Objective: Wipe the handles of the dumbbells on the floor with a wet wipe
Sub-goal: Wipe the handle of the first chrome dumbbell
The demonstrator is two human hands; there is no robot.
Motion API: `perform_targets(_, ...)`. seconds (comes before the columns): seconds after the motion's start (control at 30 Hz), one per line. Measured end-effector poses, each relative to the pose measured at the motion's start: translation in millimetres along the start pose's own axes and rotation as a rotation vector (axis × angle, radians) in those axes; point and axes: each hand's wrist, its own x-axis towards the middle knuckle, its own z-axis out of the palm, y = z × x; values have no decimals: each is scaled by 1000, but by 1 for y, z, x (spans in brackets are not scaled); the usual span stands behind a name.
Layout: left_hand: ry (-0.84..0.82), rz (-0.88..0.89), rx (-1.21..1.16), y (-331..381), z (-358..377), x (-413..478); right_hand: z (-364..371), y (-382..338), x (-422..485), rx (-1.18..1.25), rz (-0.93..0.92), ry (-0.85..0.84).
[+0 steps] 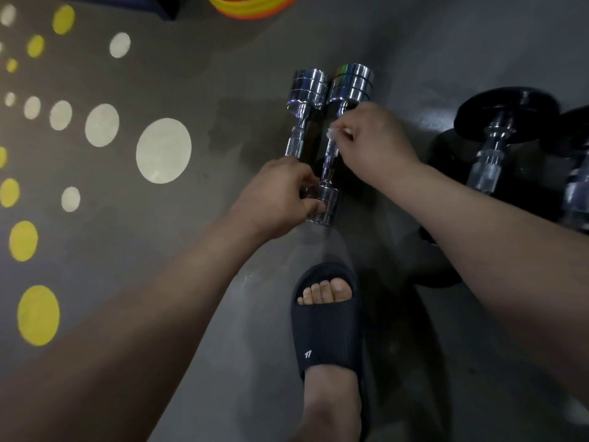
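Hiding the left dumbbell's (298, 143) near end, the left hand (274, 199) is gripping the right dumbbell's (350, 82) near head; the right hand (376, 145) is pinching a half-hidden wet wipe (333, 134) on its handle (330, 153).

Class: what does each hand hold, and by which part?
The left hand grips the right chrome dumbbell by its near end weight. The right hand pinches a wet wipe against that dumbbell's handle.

The grey floor (223, 65) holds two shiny dumbbells (350, 82) side by side in the middle, black dumbbells (506, 111) at 3 o'clock, and a slipper (325, 333) at 6.
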Motion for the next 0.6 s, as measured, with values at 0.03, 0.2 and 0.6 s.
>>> perform_targets(0.03,7,0,-8,-1,1,-1,1,-1,-2,10,9,15)
perform_targets(0.2,36,5,-29,-1,4,-6,-3,5,-9,15,-75,-89)
perform_targets(0.6,40,-23,-49,-3,3,-6,0,14,-16,21,-44,-56)
